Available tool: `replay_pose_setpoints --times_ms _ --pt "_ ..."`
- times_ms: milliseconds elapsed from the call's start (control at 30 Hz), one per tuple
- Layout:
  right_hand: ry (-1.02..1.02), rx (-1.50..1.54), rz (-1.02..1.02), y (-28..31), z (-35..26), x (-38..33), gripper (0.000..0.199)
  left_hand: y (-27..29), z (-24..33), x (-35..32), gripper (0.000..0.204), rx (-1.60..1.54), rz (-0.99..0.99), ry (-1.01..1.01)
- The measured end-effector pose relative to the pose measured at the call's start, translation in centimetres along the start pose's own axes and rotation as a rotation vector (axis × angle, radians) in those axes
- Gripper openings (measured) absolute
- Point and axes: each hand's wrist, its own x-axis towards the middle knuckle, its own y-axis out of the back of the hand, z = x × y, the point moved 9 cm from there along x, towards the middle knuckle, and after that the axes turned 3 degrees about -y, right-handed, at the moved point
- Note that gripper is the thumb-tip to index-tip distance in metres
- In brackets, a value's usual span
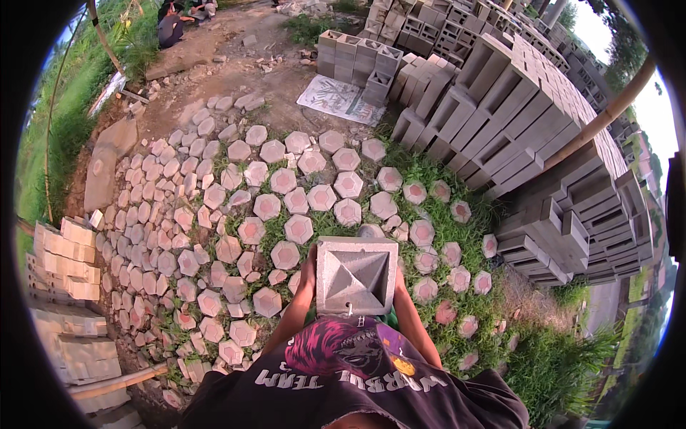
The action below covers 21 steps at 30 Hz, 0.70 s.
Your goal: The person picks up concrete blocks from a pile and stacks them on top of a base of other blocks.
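Held close in front of my body is a square grey concrete block [330, 282] with a raised rim. Its upward face has a four-sided recess or pyramid shape; I cannot tell which. My left hand [310, 266] grips its left side, and my right hand [399, 277] is pressed to its right side. The fingers of both hands are mostly hidden by the block. A small pale loop or cord [349, 309] shows at the block's near edge. Just beyond its far edge, a rounded grey stone-like thing [370, 231] is partly covered.
Hexagonal pavers [299, 229] with reddish centres lie spaced over grass and dirt. Hollow concrete blocks [493, 100] are stacked high on the right, pale blocks [75, 257] at left. A printed sheet [341, 100] lies on the ground ahead. People [171, 27] crouch far off at upper left.
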Motion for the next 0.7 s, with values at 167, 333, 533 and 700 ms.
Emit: replay_pose_setpoints --times_ms 167,333,533,700 --pt "-0.039 -0.272 -0.198 -9.2 -5.6 11.4 0.066 0.9 4.3 7.2 0.063 -0.103 0.11 -0.068" --pt "-0.094 -0.435 -0.273 -16.6 -14.5 23.2 0.077 -1.6 10.2 15.1 0.062 -0.17 0.174 -0.128" --pt "-0.156 -0.333 -0.356 -20.5 -21.0 32.3 0.076 -5.0 17.5 24.5 0.062 -0.201 0.223 -0.176" --pt "-0.161 -0.328 -0.295 -23.0 -26.7 37.4 0.072 -8.2 22.5 33.2 0.061 -0.209 0.188 -0.16"
